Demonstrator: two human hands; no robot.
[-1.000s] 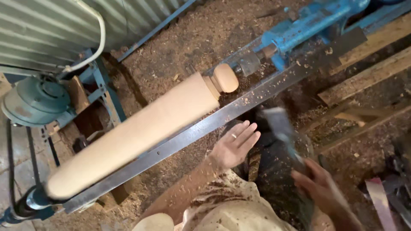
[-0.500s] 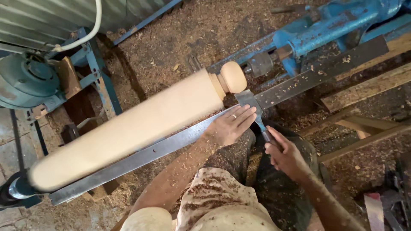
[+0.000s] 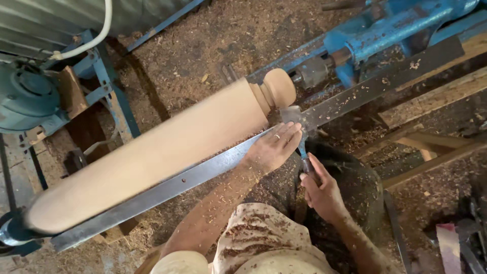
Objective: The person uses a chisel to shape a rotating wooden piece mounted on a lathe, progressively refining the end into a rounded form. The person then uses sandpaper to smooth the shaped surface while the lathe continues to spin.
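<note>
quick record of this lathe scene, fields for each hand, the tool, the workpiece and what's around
left hand: rests on the flat metal tool rest, fingers over the chisel blade
right hand: grips the chisel handle
chisel: blade laid across the rest, tip at the knob end of the workpiece
workpiece: long pale wooden cylinder with a turned round knob, blurred
surroundings: blue tailstock, teal motor, wood shavings on the floor
</note>
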